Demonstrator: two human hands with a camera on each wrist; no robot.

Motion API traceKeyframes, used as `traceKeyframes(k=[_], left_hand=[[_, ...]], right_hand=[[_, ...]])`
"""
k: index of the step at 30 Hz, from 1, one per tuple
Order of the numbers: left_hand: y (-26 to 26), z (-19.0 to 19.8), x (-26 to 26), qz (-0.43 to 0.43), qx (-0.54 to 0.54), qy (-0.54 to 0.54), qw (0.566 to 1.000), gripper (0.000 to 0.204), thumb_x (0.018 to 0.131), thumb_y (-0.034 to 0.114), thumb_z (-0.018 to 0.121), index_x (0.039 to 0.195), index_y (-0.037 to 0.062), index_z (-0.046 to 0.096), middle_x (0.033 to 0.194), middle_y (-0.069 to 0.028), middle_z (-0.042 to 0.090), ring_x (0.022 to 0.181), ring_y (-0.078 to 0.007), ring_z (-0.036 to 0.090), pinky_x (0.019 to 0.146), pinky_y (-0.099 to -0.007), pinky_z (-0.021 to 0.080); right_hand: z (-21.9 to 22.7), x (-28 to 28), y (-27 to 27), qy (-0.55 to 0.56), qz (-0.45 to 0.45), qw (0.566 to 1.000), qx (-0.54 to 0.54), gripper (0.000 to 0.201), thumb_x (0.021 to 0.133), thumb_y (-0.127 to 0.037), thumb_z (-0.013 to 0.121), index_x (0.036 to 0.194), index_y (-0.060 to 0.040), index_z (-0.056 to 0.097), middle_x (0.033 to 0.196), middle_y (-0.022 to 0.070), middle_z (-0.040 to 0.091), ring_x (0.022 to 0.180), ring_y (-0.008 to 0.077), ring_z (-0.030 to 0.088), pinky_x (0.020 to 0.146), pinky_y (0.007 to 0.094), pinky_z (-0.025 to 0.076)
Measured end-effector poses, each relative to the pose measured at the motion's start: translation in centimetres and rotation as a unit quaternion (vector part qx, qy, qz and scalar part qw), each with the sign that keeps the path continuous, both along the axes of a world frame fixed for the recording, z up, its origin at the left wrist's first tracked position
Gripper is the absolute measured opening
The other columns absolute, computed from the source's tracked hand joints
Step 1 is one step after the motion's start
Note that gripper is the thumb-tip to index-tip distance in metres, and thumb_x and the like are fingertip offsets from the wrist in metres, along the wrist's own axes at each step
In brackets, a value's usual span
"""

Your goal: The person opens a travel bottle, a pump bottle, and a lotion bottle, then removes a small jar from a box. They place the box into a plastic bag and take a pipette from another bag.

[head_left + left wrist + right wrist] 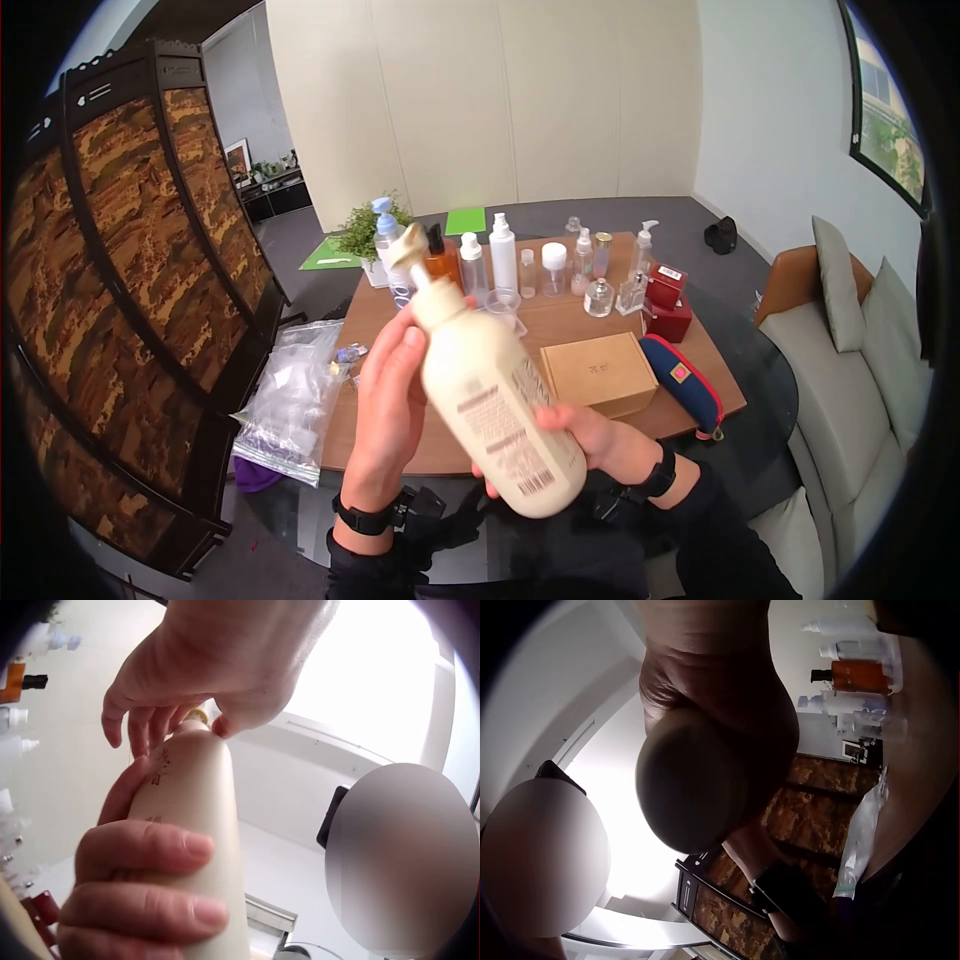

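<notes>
A large cream pump bottle (500, 410) is held tilted over the near side of the table, its pump head toward the upper left. Printed text and a barcode face the head camera. My left hand (392, 375) holds it at the neck, fingers behind and thumb on the other side, as the left wrist view shows. Lower on the body, my right hand (583, 432) grips the bottle, its fingers (150, 900) wrapped around the far side. In the right wrist view the bottle's rounded base (690, 784) shows dark under the palm.
Several bottles, among them an amber pump bottle (443, 258) and a white spray bottle (502, 255), stand along the table's back. A cardboard box (598, 370), navy pouch (682, 385) and red boxes (667, 318) lie right. Clear plastic bags (290, 400) lie at the left edge.
</notes>
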State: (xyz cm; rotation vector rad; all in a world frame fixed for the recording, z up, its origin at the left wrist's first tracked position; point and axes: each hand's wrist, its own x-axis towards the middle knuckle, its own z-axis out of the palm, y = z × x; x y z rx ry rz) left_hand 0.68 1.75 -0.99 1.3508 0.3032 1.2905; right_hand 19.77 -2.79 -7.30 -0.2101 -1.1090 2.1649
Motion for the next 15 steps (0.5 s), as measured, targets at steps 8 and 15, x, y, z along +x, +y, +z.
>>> traceKeyframes(k=[8,15], left_hand=[[0.2,0.0,-0.2,-0.096,0.003,-0.064,0.993,0.06,0.098,0.037,0.047,0.14,-0.0021,0.034,0.124,-0.0197,0.056,0.112,-0.0255,0.057,0.091,-0.0368,0.05],[0.1,-0.5,-0.3,-0.078,0.0,-0.044,0.996,0.045,0.097,0.023,0.054,0.133,-0.0033,0.045,0.117,-0.0165,0.061,0.106,-0.0201,0.06,0.092,-0.0342,0.049]], right_hand=[[-1.9,-1.0,0.2,0.074,0.133,0.986,-0.064,0.073,0.083,-0.044,0.067,0.135,-0.0007,0.039,0.12,0.0248,0.057,0.104,0.0348,0.063,0.088,0.0422,0.053],[-1.2,-0.5,0.2,-0.095,-0.061,0.991,0.072,0.081,0.071,-0.034,0.08,0.133,-0.0015,0.04,0.118,0.0161,0.058,0.105,0.0258,0.061,0.089,0.0385,0.052]])
